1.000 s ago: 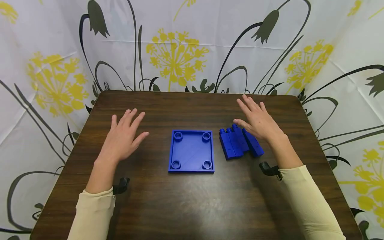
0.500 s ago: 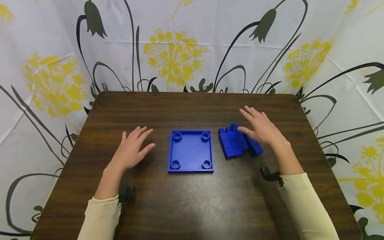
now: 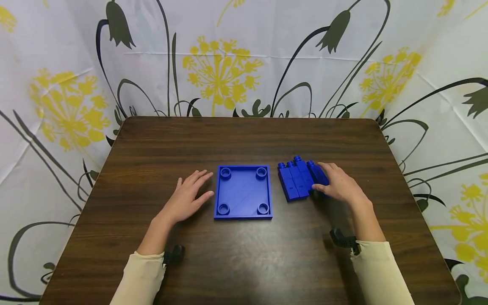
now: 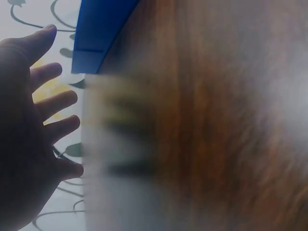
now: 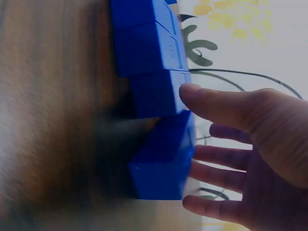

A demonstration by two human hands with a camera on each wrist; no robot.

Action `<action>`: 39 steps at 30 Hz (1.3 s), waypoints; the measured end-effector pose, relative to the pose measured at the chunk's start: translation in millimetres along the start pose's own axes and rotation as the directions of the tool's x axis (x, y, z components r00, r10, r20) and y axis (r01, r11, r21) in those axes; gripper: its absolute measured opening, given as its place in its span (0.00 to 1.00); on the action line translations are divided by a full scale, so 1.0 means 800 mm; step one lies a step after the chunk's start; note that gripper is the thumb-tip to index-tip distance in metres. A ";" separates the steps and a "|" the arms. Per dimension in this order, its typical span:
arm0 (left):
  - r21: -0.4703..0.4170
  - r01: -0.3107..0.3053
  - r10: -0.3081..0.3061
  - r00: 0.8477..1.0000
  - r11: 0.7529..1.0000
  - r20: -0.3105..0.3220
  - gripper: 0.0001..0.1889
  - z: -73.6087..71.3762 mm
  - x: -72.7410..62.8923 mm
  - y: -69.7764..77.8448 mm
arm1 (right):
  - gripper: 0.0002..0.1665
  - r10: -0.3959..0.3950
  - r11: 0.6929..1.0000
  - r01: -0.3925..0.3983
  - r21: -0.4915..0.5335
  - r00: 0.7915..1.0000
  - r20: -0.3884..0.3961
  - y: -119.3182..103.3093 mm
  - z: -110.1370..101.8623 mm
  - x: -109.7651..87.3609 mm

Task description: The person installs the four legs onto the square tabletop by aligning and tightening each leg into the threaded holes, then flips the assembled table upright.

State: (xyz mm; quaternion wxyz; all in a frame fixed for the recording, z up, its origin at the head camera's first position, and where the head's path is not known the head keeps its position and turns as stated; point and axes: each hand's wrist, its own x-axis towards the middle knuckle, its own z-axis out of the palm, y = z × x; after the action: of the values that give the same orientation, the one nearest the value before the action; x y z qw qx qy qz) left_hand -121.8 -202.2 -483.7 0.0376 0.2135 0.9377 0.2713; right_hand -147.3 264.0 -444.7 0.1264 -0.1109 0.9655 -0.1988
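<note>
A square blue plate (image 3: 244,192) with a raised rim and a round socket at each corner lies flat mid-table. My left hand (image 3: 184,201) hovers just left of it, fingers spread, holding nothing; in the left wrist view the plate's edge (image 4: 98,38) shows beyond the thumb. To the right, three blue blocks (image 3: 295,180) with round pegs at their far ends lie side by side. Another pegged blue block (image 3: 316,173) lies slightly apart, at an angle. My right hand (image 3: 341,186) is over this block, thumb on its left side and fingers on its right, not visibly closed round it.
Everything lies on a dark wood-grain table (image 3: 244,262) with rounded far corners. A white curtain (image 3: 152,63) with yellow and grey flowers hangs behind and at both sides. A black wrist camera (image 3: 343,239) sits below the right hand.
My left hand has moved right and nearer to me, up to the plate's left side. My right hand has come down to the rightmost block. Plate and blocks stay in place.
</note>
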 end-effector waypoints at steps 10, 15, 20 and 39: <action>-0.026 -0.015 0.016 0.999 1.000 0.049 0.32 0.018 0.000 0.004 | 0.51 0.068 0.998 -0.068 0.009 0.997 -0.038 0.007 0.027 0.000; -0.025 -0.023 0.024 0.999 0.999 0.049 0.32 0.019 0.000 0.003 | 0.51 0.116 0.993 -0.115 0.015 0.992 -0.048 0.009 0.034 0.003; -0.018 -0.021 0.022 0.998 1.000 0.055 0.32 0.018 0.001 0.004 | 0.45 0.169 0.985 -0.166 0.039 0.982 -0.086 0.009 0.041 0.006; -0.010 0.039 -0.038 0.995 0.999 0.093 0.33 0.017 0.001 0.007 | 0.33 0.333 0.943 -0.320 0.097 0.924 -0.189 0.011 0.044 0.005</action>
State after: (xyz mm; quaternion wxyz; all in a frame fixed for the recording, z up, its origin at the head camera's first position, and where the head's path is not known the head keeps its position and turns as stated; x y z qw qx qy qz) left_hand -118.2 -190.8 -492.3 0.0875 0.2074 0.9374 0.2657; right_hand -142.7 258.5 -480.7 0.0623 0.0761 0.9714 -0.2161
